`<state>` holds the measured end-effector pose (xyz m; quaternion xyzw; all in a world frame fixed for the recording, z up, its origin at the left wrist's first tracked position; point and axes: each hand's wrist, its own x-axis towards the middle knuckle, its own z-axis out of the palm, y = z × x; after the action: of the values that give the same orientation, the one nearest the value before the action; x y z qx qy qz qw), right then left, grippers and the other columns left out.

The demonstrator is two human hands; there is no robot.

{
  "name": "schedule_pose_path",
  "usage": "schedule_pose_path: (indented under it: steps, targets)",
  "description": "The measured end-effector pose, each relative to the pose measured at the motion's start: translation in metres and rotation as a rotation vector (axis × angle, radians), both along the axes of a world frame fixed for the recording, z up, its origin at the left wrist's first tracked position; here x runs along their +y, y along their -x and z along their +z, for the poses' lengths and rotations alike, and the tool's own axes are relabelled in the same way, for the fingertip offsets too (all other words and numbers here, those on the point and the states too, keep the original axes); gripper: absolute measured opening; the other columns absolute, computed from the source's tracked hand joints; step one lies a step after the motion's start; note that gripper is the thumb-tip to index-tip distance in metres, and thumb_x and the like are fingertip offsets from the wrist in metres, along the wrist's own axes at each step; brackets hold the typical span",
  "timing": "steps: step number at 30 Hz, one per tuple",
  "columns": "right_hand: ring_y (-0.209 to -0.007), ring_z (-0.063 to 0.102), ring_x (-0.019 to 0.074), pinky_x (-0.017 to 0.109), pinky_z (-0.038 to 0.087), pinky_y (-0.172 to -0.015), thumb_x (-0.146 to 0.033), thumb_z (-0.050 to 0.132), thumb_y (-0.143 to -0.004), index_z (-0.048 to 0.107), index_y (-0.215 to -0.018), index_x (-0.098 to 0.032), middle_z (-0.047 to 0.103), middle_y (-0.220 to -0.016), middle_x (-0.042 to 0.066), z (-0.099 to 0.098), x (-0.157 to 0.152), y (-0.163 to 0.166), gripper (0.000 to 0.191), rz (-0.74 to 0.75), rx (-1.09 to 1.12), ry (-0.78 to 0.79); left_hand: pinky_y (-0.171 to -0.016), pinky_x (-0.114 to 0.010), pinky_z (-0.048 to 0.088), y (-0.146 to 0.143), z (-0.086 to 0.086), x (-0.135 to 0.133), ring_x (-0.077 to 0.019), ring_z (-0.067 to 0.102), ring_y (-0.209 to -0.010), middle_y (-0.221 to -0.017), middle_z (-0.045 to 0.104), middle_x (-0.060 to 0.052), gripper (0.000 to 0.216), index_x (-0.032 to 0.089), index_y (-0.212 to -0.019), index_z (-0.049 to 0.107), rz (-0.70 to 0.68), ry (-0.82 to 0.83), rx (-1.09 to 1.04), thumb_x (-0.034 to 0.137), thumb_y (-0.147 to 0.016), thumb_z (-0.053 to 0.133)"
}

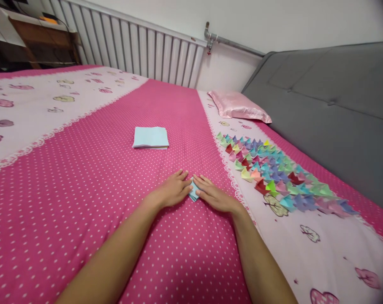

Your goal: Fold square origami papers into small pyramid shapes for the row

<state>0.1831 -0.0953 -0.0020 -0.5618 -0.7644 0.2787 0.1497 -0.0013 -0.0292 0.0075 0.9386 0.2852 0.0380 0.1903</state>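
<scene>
My left hand [173,189] and my right hand [212,194] lie close together on the pink dotted bedsheet [83,190]. Between them sits a small folded light-blue paper piece [194,192]. Both hands press on it with fingers together, and most of it is hidden under them. A stack of light-blue paper squares [150,137] lies farther up the bed, beyond my hands. To the right, several folded paper pieces in many colours [273,173] are laid out in rows on the pale strip of the sheet.
A pink satin pillow [238,105] lies at the head of the bed against a grey padded headboard [330,105]. A white radiator [140,46] runs along the far wall. A wooden desk [39,40] stands at the far left.
</scene>
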Motion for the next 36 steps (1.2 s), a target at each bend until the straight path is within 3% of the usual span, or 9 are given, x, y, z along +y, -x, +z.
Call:
schedule_pose_path:
  steps: [4, 12, 22, 29, 36]
  targets:
    - [-0.137, 0.006, 0.0245, 0.045, 0.013, -0.11, -0.043, 0.03, -0.089, 0.019, -0.14, -0.008, 0.016, -0.148, 0.013, -0.006, 0.001, 0.011, 0.063, -0.055, -0.162, -0.036, -0.107, -0.041, 0.014, -0.007, -0.012, -0.006, -0.0276, 0.009, -0.136, -0.146, 0.019, -0.017, 0.055, 0.011, -0.137, 0.029, 0.128, -0.063, 0.077, 0.036, -0.088, 0.031]
    - [-0.137, 0.004, 0.0258, 0.045, 0.012, -0.109, -0.05, 0.031, -0.087, 0.014, -0.142, -0.009, 0.009, -0.149, 0.013, -0.009, 0.002, 0.011, 0.071, -0.077, -0.252, -0.039, -0.108, -0.042, 0.011, -0.011, -0.014, -0.008, -0.0283, 0.008, -0.136, -0.148, 0.014, -0.015, 0.059, 0.017, -0.139, 0.027, 0.169, -0.084, 0.117, 0.041, -0.085, 0.035]
    - [-0.136, 0.014, 0.0279, 0.045, 0.016, -0.107, -0.049, 0.032, -0.087, 0.026, -0.139, -0.01, 0.021, -0.146, 0.013, 0.003, -0.01, 0.018, 0.066, -0.163, -0.356, -0.031, -0.107, -0.047, 0.013, -0.013, -0.004, -0.016, -0.0308, 0.014, -0.135, -0.145, 0.021, -0.017, 0.056, 0.015, -0.133, 0.038, 0.235, -0.068, 0.135, 0.038, -0.082, 0.044]
    - [-0.13, 0.029, 0.0304, 0.047, 0.021, -0.104, -0.041, 0.044, -0.085, 0.05, -0.125, -0.012, 0.036, -0.14, 0.014, 0.018, -0.019, 0.023, 0.05, -0.23, -0.438, -0.059, -0.104, -0.05, 0.02, -0.011, 0.013, -0.023, -0.0332, 0.025, -0.131, -0.14, 0.033, -0.019, 0.045, 0.012, -0.117, 0.054, 0.28, -0.079, 0.15, 0.033, -0.077, 0.052]
    - [-0.12, 0.043, 0.0305, 0.045, 0.03, -0.099, -0.017, 0.04, -0.084, 0.064, -0.104, -0.014, 0.049, -0.13, 0.014, 0.02, -0.022, 0.017, 0.031, -0.187, -0.539, -0.075, -0.098, -0.046, 0.033, -0.005, 0.024, -0.024, -0.0313, 0.039, -0.123, -0.128, 0.049, -0.018, 0.028, 0.012, -0.098, 0.065, 0.246, -0.117, 0.205, 0.025, -0.079, 0.049]
